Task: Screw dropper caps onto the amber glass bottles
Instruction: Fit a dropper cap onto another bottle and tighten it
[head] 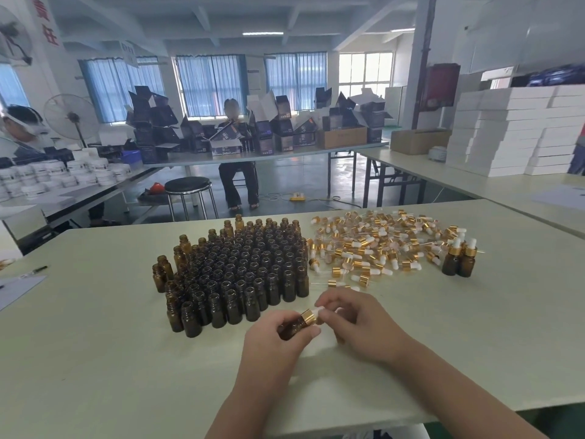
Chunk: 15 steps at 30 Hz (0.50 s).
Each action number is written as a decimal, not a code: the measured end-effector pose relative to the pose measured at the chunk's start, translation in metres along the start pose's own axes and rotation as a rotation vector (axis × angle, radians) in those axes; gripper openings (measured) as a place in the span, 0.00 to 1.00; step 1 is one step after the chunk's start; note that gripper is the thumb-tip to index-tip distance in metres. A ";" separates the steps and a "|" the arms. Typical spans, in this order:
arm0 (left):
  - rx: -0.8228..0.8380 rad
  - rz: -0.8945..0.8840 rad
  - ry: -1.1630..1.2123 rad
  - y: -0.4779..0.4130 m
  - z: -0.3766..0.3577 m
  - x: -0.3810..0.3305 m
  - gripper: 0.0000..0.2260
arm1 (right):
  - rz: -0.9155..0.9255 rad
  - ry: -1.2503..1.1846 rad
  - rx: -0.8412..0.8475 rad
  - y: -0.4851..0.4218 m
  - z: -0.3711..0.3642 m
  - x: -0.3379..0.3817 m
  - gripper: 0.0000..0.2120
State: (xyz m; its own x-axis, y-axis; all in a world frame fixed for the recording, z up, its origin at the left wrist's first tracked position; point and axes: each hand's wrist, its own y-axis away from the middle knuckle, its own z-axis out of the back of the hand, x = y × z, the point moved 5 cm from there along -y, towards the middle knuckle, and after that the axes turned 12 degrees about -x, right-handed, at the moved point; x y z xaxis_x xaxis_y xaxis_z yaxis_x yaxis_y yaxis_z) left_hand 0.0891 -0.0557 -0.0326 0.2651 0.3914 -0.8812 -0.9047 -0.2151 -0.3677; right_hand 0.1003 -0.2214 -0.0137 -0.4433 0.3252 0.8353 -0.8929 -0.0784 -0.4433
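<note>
My left hand (274,346) grips a small amber glass bottle (292,329), tilted with its neck toward the right. A gold dropper cap (309,316) with a white bulb sits on that neck, and the fingertips of my right hand (357,321) pinch it. Behind my hands stands a dense block of several open amber bottles (240,267). To the right of that block lies a loose pile of gold-and-white dropper caps (373,245). Two capped bottles (459,259) stand upright at the pile's right edge.
The pale table (126,343) ends just behind the bottles and near my forearms. A pen (34,270) and paper (19,288) lie at the far left. Other tables hold white jars, dark boxes and stacked white cartons. A person sits across the aisle, another at left.
</note>
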 end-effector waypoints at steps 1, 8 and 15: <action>-0.014 0.011 0.003 0.000 0.001 0.001 0.08 | -0.032 -0.035 0.017 0.001 0.000 -0.001 0.05; -0.028 -0.009 -0.029 -0.001 0.001 0.000 0.11 | -0.092 -0.029 0.058 0.000 0.000 -0.006 0.04; 0.034 -0.058 -0.065 0.001 -0.001 -0.007 0.10 | -0.058 0.111 -0.001 0.001 0.000 -0.006 0.18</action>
State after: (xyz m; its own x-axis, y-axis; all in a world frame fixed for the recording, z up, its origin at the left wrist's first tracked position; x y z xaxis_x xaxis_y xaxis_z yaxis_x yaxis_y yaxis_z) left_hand 0.0864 -0.0598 -0.0273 0.2964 0.4600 -0.8370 -0.8996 -0.1598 -0.4065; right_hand 0.1021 -0.2233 -0.0197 -0.3795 0.4315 0.8184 -0.9167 -0.0559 -0.3956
